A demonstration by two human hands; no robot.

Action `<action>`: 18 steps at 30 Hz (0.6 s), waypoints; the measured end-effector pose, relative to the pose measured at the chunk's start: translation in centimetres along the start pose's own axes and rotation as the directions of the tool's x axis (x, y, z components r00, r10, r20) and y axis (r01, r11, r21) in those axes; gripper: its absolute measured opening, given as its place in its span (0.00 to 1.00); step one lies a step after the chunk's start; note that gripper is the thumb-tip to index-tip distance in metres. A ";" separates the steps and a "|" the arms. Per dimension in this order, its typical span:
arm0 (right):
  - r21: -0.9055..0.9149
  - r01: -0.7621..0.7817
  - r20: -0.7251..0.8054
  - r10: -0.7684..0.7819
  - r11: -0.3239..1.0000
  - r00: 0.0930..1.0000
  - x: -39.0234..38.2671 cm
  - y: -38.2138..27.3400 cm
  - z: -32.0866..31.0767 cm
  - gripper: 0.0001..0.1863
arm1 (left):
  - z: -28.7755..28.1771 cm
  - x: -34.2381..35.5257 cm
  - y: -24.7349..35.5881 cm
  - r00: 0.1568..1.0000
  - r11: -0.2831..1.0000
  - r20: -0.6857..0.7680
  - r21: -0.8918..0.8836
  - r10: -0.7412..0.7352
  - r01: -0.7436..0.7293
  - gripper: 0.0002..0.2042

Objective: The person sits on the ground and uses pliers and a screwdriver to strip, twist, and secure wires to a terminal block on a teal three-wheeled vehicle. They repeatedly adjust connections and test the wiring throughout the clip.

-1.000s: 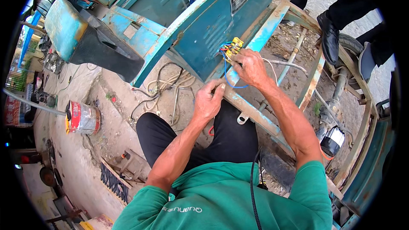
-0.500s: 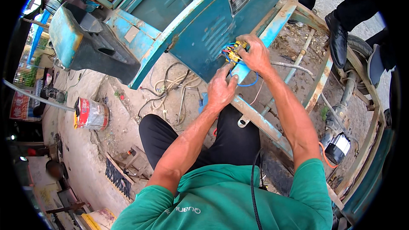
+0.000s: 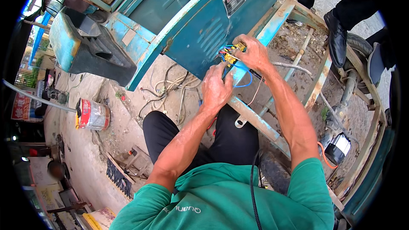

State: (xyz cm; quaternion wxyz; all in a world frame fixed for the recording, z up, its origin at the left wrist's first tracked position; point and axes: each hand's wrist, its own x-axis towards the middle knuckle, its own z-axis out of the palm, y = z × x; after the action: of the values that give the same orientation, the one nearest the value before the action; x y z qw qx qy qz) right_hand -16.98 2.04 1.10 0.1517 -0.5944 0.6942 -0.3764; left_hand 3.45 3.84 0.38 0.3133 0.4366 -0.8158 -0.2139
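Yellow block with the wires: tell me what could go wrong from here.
The thin wires bunched at the yellow block could tug loose, with the left hand and right hand so close around them. The blue wire, hanging in a loop by the blue metal rail, might snag on it.

Free room, left: a gap lay beside the left hand [image 3: 216, 87], between the teal panel [image 3: 191, 55] and the left knee [image 3: 157, 123], with tangled cables [image 3: 166, 89] on the ground beneath. Free room, right: an opening lay between the light-blue bar [image 3: 272, 27] and the rusty crossbar [image 3: 319, 81]; a corrugated conduit [image 3: 294, 65] and a thin pipe [image 3: 304, 43] ran across it. Obstacles, centre: the panel stood behind the yellow block [image 3: 230, 59]; the bar passed under the right hand [image 3: 252, 53]; a blue wire [image 3: 243, 86] looped between the forearms.
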 end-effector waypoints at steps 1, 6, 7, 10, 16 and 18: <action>-0.014 0.015 -0.012 -0.015 1.000 1.000 0.1 0.1 0.1 0.16 | -0.1 0.3 0.3 1.000 1.000 -0.020 0.009 -0.004 0.004 0.21; -0.019 0.017 -0.047 -0.017 1.000 0.999 0.2 0.4 1.1 0.14 | -1.4 2.3 2.3 0.988 0.989 -0.038 0.001 -0.148 0.148 0.18; -0.008 0.020 -0.051 -0.020 1.000 0.999 0.2 0.4 1.3 0.13 | -1.4 2.8 2.5 0.986 0.986 -0.033 0.009 -0.164 0.165 0.18; 0.024 0.044 -0.068 -0.042 0.999 0.997 0.2 0.8 1.6 0.12 | -1.0 3.8 2.4 0.984 0.980 -0.015 0.083 -0.179 0.180 0.17; 0.057 0.150 -0.116 -0.143 0.987 0.983 0.1 1.0 1.9 0.11 | -0.5 5.6 2.2 0.996 0.970 0.000 0.223 -0.094 0.092 0.11; 0.030 0.152 -0.096 -0.148 0.988 0.984 0.2 1.0 1.7 0.11 | -0.2 6.0 2.7 0.996 0.966 0.000 0.244 -0.090 0.088 0.10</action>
State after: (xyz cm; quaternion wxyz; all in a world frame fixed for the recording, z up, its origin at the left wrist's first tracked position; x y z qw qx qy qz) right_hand -16.59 1.30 -0.72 0.1013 -0.6237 0.6467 -0.4272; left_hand -0.53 0.18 4.12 0.2429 0.5068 -0.8171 -0.1284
